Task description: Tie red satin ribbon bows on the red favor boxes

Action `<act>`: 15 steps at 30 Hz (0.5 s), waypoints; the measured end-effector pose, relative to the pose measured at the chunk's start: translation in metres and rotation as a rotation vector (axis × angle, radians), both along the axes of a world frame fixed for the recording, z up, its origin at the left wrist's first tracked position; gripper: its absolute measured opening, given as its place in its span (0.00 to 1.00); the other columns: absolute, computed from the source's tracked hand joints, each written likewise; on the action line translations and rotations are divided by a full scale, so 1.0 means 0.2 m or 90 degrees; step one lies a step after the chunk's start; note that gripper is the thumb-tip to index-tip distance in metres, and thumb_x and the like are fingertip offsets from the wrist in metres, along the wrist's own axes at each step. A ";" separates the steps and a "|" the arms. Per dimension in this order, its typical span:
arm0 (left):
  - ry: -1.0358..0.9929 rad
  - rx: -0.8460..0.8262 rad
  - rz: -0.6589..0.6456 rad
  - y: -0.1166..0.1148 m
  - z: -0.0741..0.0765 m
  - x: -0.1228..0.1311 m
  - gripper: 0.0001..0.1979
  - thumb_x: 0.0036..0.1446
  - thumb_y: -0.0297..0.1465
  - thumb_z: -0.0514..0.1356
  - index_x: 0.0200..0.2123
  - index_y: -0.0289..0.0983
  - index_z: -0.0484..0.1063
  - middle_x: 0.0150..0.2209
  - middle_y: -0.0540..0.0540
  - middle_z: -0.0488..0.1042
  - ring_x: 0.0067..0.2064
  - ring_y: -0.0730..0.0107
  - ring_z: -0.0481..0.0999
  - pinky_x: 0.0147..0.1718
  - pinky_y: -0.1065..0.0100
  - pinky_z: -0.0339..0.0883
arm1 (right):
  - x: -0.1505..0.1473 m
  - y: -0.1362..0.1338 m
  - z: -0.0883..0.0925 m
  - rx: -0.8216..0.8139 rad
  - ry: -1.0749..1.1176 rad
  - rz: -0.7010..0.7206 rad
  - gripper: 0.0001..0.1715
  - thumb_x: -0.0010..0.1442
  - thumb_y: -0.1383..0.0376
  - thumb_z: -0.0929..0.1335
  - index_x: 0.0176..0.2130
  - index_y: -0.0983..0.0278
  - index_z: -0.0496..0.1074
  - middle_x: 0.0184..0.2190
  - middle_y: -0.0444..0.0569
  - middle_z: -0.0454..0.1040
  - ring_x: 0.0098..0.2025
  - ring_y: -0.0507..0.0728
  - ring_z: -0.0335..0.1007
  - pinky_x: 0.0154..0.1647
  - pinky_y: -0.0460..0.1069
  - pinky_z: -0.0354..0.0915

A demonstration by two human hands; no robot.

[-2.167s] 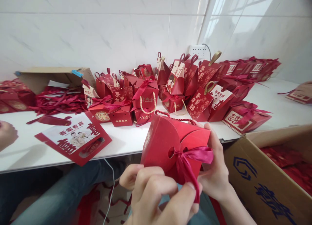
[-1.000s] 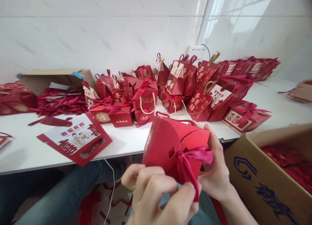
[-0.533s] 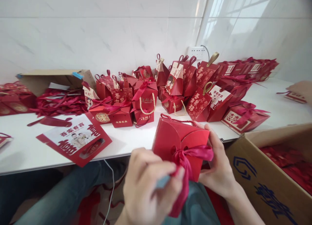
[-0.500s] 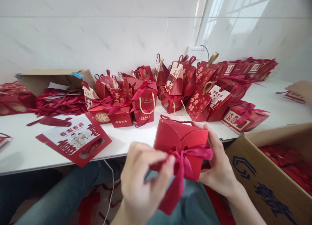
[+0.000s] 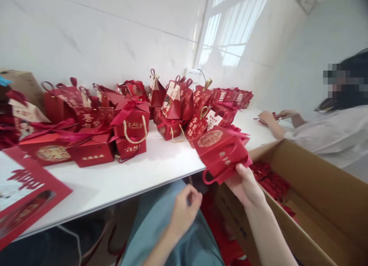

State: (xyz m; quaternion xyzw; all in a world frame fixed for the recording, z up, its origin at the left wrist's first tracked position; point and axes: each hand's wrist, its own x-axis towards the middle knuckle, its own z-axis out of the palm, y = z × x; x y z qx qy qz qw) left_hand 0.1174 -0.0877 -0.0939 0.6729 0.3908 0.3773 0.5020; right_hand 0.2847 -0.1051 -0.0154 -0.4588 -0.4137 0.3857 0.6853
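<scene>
My right hand (image 5: 245, 185) grips a red gift box (image 5: 217, 149), held tilted above the front table edge. The box has a gold round print on one side and a twisted cord handle hanging down, and part of its ribbon shows at the far side. My left hand (image 5: 185, 208) is over my lap, away from the box, its fingers curled with nothing visible in them. Close by on the table, a red gift box with a bow and cream rope handle (image 5: 132, 116) is stacked on another. A red box with a bow (image 5: 91, 149) sits left of it.
A large open cardboard carton (image 5: 324, 177) with red packaging inside stands at my right. More red boxes line the white table (image 5: 161, 170) towards the wall. A flat red card bag (image 5: 57, 193) overhangs the left edge. A co-worker (image 5: 324, 131) handles something small at the far right.
My view has swung right. My left hand has let go of the ribbon and drawn back. My right hand has moved the box away to the right and turned it.
</scene>
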 end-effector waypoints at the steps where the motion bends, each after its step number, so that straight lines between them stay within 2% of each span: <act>1: 0.098 0.023 -0.104 -0.04 -0.07 0.04 0.09 0.57 0.32 0.51 0.27 0.36 0.66 0.26 0.48 0.71 0.29 0.71 0.69 0.30 0.70 0.63 | 0.01 -0.01 0.01 -0.024 0.063 0.018 0.30 0.52 0.45 0.67 0.49 0.59 0.69 0.49 0.52 0.74 0.50 0.63 0.71 0.50 0.63 0.67; 3: 0.350 0.110 -0.301 -0.10 -0.18 0.10 0.05 0.52 0.27 0.56 0.31 0.33 0.71 0.33 0.42 0.75 0.37 0.63 0.74 0.41 0.63 0.65 | 0.04 -0.02 0.05 -0.060 0.144 0.064 0.30 0.56 0.42 0.61 0.46 0.59 0.71 0.48 0.51 0.74 0.50 0.63 0.71 0.51 0.64 0.66; 4: 0.461 0.145 -0.381 -0.12 -0.23 0.12 0.07 0.49 0.27 0.59 0.33 0.32 0.73 0.37 0.37 0.76 0.42 0.56 0.74 0.46 0.58 0.63 | 0.04 -0.03 0.06 -0.070 0.164 0.087 0.31 0.58 0.42 0.58 0.46 0.59 0.72 0.49 0.51 0.74 0.51 0.62 0.70 0.52 0.64 0.65; 6: 0.587 0.179 -0.469 -0.14 -0.28 0.13 0.13 0.48 0.29 0.61 0.38 0.30 0.74 0.43 0.32 0.75 0.49 0.48 0.72 0.51 0.52 0.59 | 0.05 -0.05 0.09 -0.079 0.169 0.127 0.33 0.60 0.42 0.55 0.46 0.59 0.72 0.50 0.50 0.73 0.53 0.60 0.68 0.55 0.63 0.63; 9: 0.588 0.161 -0.481 -0.14 -0.29 0.13 0.16 0.52 0.31 0.57 0.43 0.32 0.73 0.46 0.34 0.74 0.51 0.50 0.71 0.51 0.54 0.61 | 0.06 -0.09 0.10 -0.076 0.137 0.144 0.35 0.60 0.41 0.53 0.48 0.60 0.71 0.51 0.51 0.73 0.54 0.60 0.68 0.55 0.63 0.62; 11: 0.571 0.154 -0.466 -0.14 -0.27 0.12 0.16 0.53 0.31 0.55 0.43 0.33 0.73 0.46 0.36 0.75 0.50 0.53 0.72 0.50 0.55 0.62 | 0.06 -0.11 0.08 -0.066 0.051 0.108 0.37 0.61 0.41 0.51 0.50 0.60 0.69 0.51 0.53 0.72 0.53 0.62 0.68 0.53 0.64 0.64; 13: 0.574 0.162 -0.463 -0.14 -0.26 0.13 0.16 0.53 0.31 0.54 0.43 0.33 0.73 0.46 0.36 0.74 0.50 0.53 0.72 0.50 0.56 0.62 | 0.06 -0.13 0.06 -0.033 -0.100 -0.007 0.35 0.59 0.42 0.56 0.54 0.60 0.64 0.52 0.55 0.70 0.55 0.64 0.66 0.52 0.65 0.65; 15: 0.588 0.176 -0.479 -0.14 -0.27 0.13 0.16 0.52 0.30 0.54 0.43 0.32 0.73 0.46 0.35 0.74 0.50 0.52 0.72 0.50 0.55 0.61 | 0.07 -0.15 0.03 0.018 -0.262 -0.174 0.38 0.54 0.48 0.67 0.59 0.58 0.57 0.57 0.55 0.64 0.60 0.66 0.58 0.57 0.66 0.59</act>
